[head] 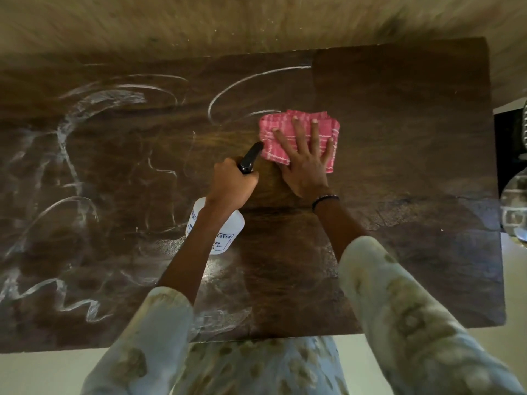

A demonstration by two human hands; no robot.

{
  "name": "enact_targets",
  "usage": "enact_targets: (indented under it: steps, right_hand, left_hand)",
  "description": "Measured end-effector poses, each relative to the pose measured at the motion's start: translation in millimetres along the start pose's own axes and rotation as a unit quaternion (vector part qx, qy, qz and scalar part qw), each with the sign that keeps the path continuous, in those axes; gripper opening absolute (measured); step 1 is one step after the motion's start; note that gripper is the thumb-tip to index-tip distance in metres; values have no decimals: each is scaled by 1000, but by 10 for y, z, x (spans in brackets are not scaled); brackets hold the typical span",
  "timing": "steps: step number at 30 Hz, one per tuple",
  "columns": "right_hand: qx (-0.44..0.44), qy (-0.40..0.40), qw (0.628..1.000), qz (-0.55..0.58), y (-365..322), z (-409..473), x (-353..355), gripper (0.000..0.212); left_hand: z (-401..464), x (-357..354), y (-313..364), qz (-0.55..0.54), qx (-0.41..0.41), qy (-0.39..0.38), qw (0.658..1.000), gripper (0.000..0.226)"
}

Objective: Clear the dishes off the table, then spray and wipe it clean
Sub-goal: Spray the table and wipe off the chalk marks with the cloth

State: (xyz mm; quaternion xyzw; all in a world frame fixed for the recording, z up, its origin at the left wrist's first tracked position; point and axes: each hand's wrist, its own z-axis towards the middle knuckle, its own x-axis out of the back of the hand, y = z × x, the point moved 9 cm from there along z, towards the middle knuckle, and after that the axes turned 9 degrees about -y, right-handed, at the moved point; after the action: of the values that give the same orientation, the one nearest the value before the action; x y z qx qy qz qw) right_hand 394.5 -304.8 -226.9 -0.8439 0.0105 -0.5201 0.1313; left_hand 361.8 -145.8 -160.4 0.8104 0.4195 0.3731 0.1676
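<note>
Two hands over one dark wooden table (399,238), and both are busy. The right hand (306,163) lies flat on the single pink checked cloth (288,132), all five fingers spread wide and straight, palm pressing the folded cloth down onto the tabletop a little right of centre, toward the far side. Just beside it, the left hand (232,185) is curled tight around the neck of the one spray bottle (219,232); fingers wrapped round it, and whether one is on the trigger cannot be told. The bottle's black nozzle pokes out past the knuckles, its tip just beside the cloth's near-left corner, while the white body with printed lettering hangs under the wrist above the table. One dark beaded bracelet (325,199) circles the right wrist. Pale patterned sleeves cover both forearms. Whitish wet streaks (71,132) loop and zigzag across the left half of the wood; the right half looks darker, without those marks.
</note>
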Motion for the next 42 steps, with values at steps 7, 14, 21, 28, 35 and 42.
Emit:
enact_targets:
  steps: [7, 14, 21, 28, 35, 42]
  right_hand:
    - [163, 9, 982, -96, -407, -434, -315, 74]
    - [73, 39, 993, -80, 434, -384, -41, 70]
    - [41, 24, 998, -32, -171, 235, 49, 69]
    - [205, 30, 969, -138, -19, -202, -88, 79]
    - [67, 40, 994, -71, 715, -126, 179, 66]
    - [67, 57, 993, -73, 720, -118, 157, 69]
  left_hand:
    - [-35, 103, 63, -2, -13, -8, 1000, 32]
    - [56, 168, 67, -20, -19, -5, 1000, 32]
    - [186, 218, 110, -33, -10, 16, 999, 32]
    - [273, 176, 322, -34, -14, 6, 999, 32]
    - [461, -25, 686, -25, -41, -6, 999, 30]
    - [637, -124, 751, -24, -13, -5, 1000, 11]
